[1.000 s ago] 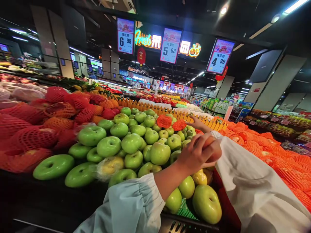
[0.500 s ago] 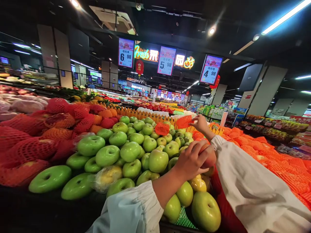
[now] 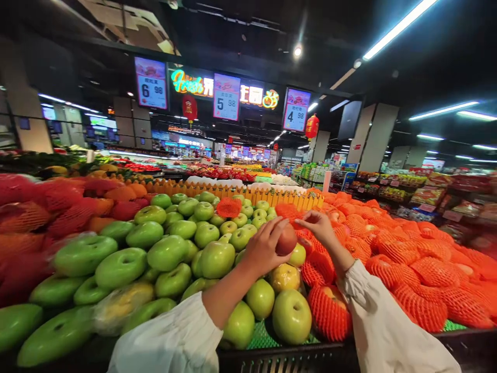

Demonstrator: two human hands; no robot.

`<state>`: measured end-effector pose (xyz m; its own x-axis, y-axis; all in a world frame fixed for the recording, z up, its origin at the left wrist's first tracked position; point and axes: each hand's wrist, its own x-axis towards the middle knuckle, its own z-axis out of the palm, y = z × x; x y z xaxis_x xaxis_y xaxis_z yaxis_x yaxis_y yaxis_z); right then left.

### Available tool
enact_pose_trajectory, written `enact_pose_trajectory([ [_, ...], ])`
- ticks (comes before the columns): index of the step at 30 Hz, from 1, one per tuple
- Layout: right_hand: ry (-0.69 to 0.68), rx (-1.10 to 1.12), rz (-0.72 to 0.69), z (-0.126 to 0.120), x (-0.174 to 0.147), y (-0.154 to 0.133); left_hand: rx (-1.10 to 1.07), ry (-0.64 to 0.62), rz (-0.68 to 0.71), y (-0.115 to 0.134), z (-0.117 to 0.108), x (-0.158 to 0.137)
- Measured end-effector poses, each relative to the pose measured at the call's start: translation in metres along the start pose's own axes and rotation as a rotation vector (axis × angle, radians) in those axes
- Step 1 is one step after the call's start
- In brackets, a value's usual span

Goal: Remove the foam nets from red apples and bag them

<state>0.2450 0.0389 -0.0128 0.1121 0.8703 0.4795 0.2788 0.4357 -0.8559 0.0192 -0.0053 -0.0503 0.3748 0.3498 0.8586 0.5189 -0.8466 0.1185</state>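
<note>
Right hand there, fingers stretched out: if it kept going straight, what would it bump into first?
Probably the orange foam net that the right hand is holding or touching at its fingertips; beyond that, the yellow picket divider. Depth is hard to judge.

left hand gripping red apple, green apples

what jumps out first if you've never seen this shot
The heap of green apples filling the left and middle, beside orange-netted fruit on the right. At the centre the left hand holds a reddish fruit, and the right hand pinches an orange net.
</note>
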Motion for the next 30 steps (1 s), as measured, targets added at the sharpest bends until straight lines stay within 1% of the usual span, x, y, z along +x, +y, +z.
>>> enact_pose_trajectory([
  [3,0.014,-0.008,-0.037,0.002,0.0,0.012,0.01,0.002,-0.058,-0.005,0.005,-0.002],
  [5,-0.02,0.032,-0.031,0.005,0.0,0.013,0.019,0.041,-0.12,-0.01,0.008,-0.002],
  [8,-0.099,0.191,-0.041,0.012,-0.004,0.01,0.028,0.087,-0.174,-0.015,0.01,-0.002],
  [12,-0.203,0.412,-0.085,0.018,-0.011,0.002,0.05,0.071,-0.199,-0.015,0.009,-0.001],
  [15,-0.324,0.511,-0.01,0.018,-0.014,0.0,0.057,0.075,-0.212,-0.014,0.008,0.0],
  [17,-0.361,0.546,0.045,0.019,-0.013,0.001,0.052,0.079,-0.215,-0.013,0.007,0.0],
  [20,-0.327,0.56,0.06,0.022,-0.01,0.008,0.05,0.098,-0.173,-0.012,0.007,0.001],
  [22,-0.29,0.557,0.041,0.025,-0.009,0.011,0.043,0.122,-0.11,-0.012,0.006,0.001],
  [24,-0.287,0.536,0.036,0.028,-0.009,0.013,0.029,0.141,-0.039,-0.012,0.006,0.001],
  [27,-0.329,0.493,0.084,0.032,-0.013,0.01,0.021,0.141,0.031,-0.011,0.005,0.0],
  [30,-0.4,0.451,0.174,0.034,-0.017,0.004,0.028,0.115,0.036,-0.012,0.005,-0.001],
])
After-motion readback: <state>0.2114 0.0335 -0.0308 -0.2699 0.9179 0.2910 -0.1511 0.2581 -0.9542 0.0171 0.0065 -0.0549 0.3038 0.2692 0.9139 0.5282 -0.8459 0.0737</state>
